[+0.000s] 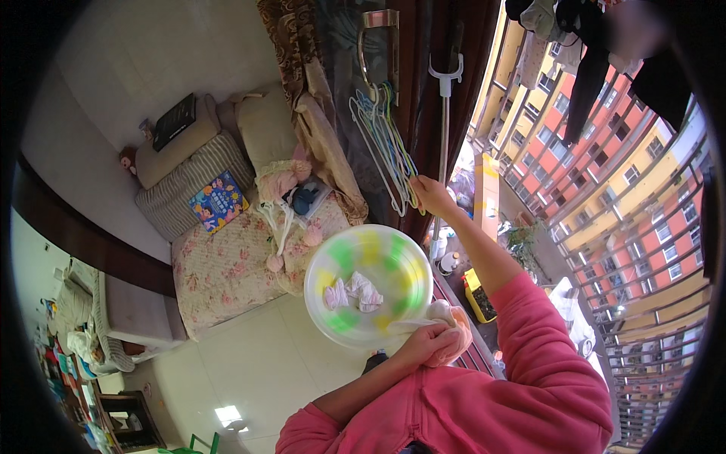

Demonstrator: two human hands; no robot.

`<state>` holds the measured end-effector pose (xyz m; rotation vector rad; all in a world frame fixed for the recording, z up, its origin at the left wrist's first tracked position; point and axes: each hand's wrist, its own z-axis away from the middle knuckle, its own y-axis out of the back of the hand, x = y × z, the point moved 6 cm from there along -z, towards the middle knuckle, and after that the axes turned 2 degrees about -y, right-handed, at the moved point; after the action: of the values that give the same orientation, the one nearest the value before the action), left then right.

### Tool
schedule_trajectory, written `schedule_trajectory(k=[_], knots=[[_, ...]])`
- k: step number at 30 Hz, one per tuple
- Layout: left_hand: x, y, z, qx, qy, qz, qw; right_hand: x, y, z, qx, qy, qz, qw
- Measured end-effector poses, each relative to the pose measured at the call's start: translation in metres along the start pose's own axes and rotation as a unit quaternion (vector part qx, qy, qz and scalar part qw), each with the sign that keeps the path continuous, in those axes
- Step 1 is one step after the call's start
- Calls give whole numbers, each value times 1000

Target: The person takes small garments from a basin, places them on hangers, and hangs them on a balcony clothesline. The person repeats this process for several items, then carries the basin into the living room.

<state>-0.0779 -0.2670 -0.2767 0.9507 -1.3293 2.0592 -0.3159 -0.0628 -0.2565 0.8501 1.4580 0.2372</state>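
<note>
Presently: right hand (433, 197), curled round the lower ends of hangers (383, 147) hooked on a door handle (364, 54) beyond it, presumably for easy reach; left hand (423, 345), closed on a peach cloth (457, 338), just beside the basin (339, 261) holding crumpled garments (364, 293).

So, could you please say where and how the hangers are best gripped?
Probably by the lower right edge of the bunched hangers, coming from the right: their hooks crowd together at the metal handle, while the lower ends spread apart; the right hand is at that edge.
</note>
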Motion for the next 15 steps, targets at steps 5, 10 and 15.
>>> schedule_trajectory(k=[5,10,15], knots=[[-5,5,1,25,11,20,999,-1,18,-8,157,-71,-156,973],[-4,4,2,25,40,38,998,-8,17,-38,123,30,70,990],[-5,9,1,12,20,51,998,-19,15,-44,113,17,54,992]])
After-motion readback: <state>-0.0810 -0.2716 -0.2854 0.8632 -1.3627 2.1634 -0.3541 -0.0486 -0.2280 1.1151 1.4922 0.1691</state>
